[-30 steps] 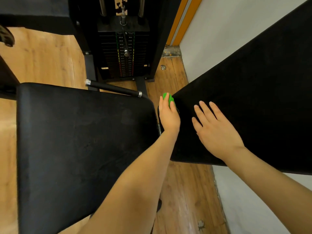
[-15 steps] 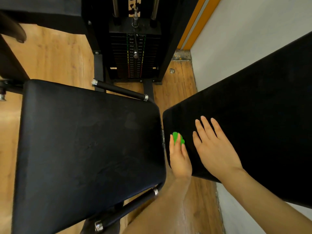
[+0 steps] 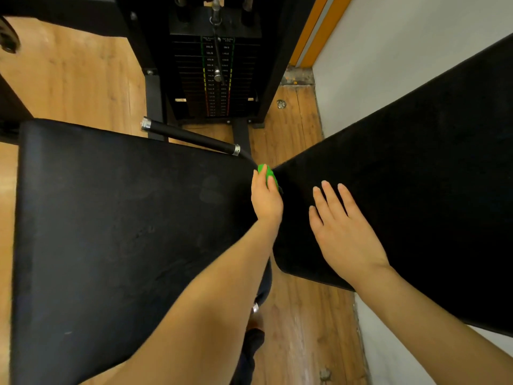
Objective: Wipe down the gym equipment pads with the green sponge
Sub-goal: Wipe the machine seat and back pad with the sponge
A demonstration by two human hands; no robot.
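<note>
Two black pads fill the view: a seat pad (image 3: 116,232) on the left and a tilted back pad (image 3: 416,176) on the right. My left hand (image 3: 266,200) grips the green sponge (image 3: 268,175) and holds it against the back pad's left edge, near that pad's top corner. Only part of the sponge shows past my fingers. My right hand (image 3: 341,232) lies flat on the back pad with fingers straight and spread, a little to the right of the sponge.
A black weight stack (image 3: 218,76) stands behind the pads, with a black bar (image 3: 191,137) in front of it. Wooden floor (image 3: 299,326) runs between the pads. A grey wall (image 3: 388,51) with an orange strip is at the right.
My left hand slid the sponge down the back pad's left edge, then back up to its top corner. My right hand stayed flat on the pad.
</note>
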